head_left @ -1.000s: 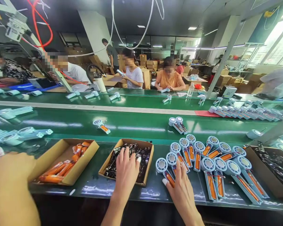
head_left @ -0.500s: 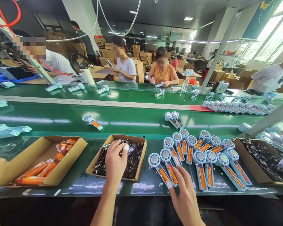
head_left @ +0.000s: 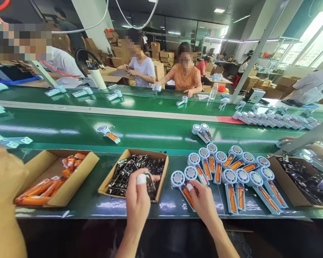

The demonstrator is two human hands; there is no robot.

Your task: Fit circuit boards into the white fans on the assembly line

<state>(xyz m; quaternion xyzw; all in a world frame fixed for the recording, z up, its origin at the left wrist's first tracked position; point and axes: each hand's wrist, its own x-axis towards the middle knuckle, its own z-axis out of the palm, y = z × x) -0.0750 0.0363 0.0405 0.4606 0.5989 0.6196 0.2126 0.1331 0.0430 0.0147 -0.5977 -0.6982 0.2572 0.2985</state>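
My left hand [head_left: 138, 197], a white cover on its thumb, is closed in a pinch on a small dark circuit board [head_left: 150, 183]. It is over the front right of a cardboard tray [head_left: 164, 175] full of circuit boards [head_left: 123, 173]. My right hand [head_left: 201, 199], also with a white-covered thumb, pinches the upper handle of a light-blue handheld fan [head_left: 190, 173]. That fan's lower handle is hidden behind the fingers. Beside it lies another handheld fan [head_left: 177, 178] with an orange battery in its open handle.
Several more open fans [head_left: 229, 175] lie to the right, before another box of boards [head_left: 293, 200]. A box [head_left: 78, 186] of orange batteries stands left, next to a co-worker's arm [head_left: 5, 200]. Behind runs a green conveyor [head_left: 150, 125]; people sit across it.
My left hand has drawn back from the middle of the tray with a circuit board. My right hand has gone from spread fingers to a pinch on a fan. My view has shifted slightly.
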